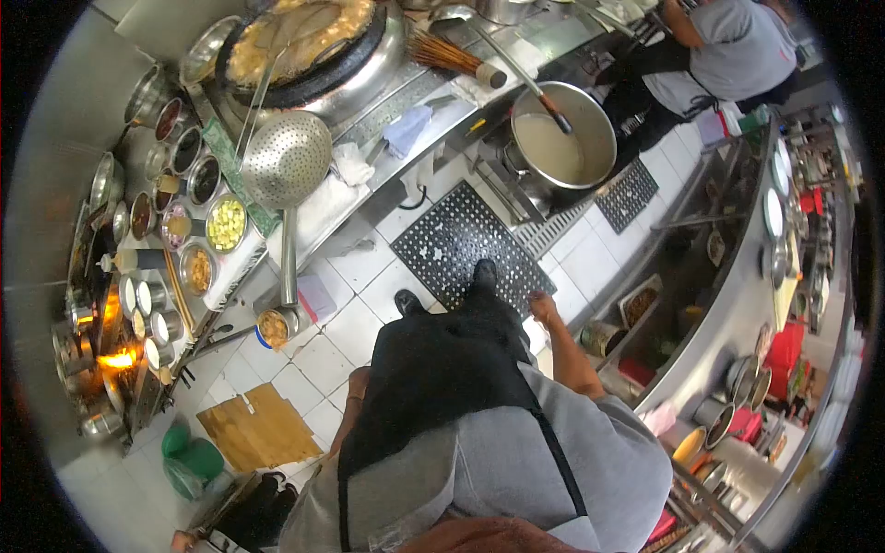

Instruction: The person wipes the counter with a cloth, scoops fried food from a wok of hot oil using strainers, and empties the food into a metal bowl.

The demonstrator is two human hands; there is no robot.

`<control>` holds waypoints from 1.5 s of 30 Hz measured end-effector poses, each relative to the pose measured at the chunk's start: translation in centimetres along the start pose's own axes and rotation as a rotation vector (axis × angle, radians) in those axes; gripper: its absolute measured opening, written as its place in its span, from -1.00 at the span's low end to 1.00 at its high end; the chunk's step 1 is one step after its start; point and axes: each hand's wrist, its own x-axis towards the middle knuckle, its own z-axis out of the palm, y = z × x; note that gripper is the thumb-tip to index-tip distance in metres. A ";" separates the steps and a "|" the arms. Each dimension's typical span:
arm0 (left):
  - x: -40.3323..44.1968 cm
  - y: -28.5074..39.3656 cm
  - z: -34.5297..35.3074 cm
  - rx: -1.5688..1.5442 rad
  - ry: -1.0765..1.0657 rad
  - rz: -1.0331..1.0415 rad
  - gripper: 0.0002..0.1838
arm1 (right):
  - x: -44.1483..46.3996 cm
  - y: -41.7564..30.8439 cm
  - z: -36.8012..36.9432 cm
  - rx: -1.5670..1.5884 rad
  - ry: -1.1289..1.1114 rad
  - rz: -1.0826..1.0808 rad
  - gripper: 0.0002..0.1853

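My right hand (544,306) hangs beside my body above the white tiled floor (569,290), its fingers curled in, with nothing seen in them. Low at my left side, my left hand (358,380) shows only in part beside the black apron (433,378), its fingers hidden. Both hands are apart from the cooking things. A perforated ladle (287,158) rests at the counter edge, its handle pointing towards me. Behind it stands a large wok of bubbling oil (304,41). A big pot of pale liquid (553,147) holds a ladle.
Bowls of ingredients, including chopped green pieces (226,224), line the left counter near flames (118,359). A black mat (466,244), cardboard (258,429) and a green bin (198,461) are on the floor. Another person (742,51) stands at upper right; a steel counter (714,313) runs along the right.
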 end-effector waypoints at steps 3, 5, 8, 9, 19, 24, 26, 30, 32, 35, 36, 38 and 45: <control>-0.4 0.9 2.7 -0.113 0.109 0.032 -0.81 | 5.1 2.7 -0.3 -0.273 0.005 -0.270 -0.63; 0.5 5.3 2.5 0.054 0.118 0.086 -0.82 | 3.6 -1.8 -2.1 -0.085 -0.005 -0.084 -0.63; 0.9 12.1 2.4 0.179 0.123 0.083 -0.82 | 5.4 1.3 -4.4 0.143 -0.110 0.107 -0.70; 1.1 12.4 3.3 0.177 0.121 0.034 -0.81 | 6.1 3.0 -5.3 0.268 -0.163 0.200 -0.72; 0.5 13.7 9.9 0.174 0.108 -0.107 -0.74 | 9.9 5.2 -9.6 -0.042 -0.221 0.271 -0.71; 1.6 11.4 11.9 0.200 0.114 -0.018 -0.71 | 14.1 4.0 -10.5 0.008 -0.393 0.063 -0.72; 2.6 11.7 11.9 0.226 0.122 0.048 -0.70 | 12.1 -0.8 -10.2 -0.074 -0.261 0.153 -0.79; 3.7 19.0 6.0 0.400 -0.009 -0.135 -0.67 | 10.1 -11.9 -5.2 -0.555 0.002 -0.716 -0.76; 6.4 21.2 3.5 0.120 0.111 -0.304 -0.65 | 5.6 -21.7 -1.3 -0.234 -0.082 -0.950 -0.78; 11.8 27.2 -1.8 -0.135 0.373 -0.332 -0.66 | -1.6 -35.1 4.0 -0.109 -0.192 -1.153 -0.89; 14.0 29.3 -3.6 -0.081 0.483 -0.209 -0.66 | -2.6 -38.4 5.6 -0.152 -0.149 -1.300 -0.88; 18.3 33.9 -7.5 -0.033 0.684 -0.065 -0.65 | -4.3 -44.3 8.4 -0.209 0.011 -1.534 -0.84; 31.6 43.1 -21.0 0.104 0.926 -0.281 -0.50 | -1.4 -52.4 11.7 -0.558 0.182 -1.767 -0.75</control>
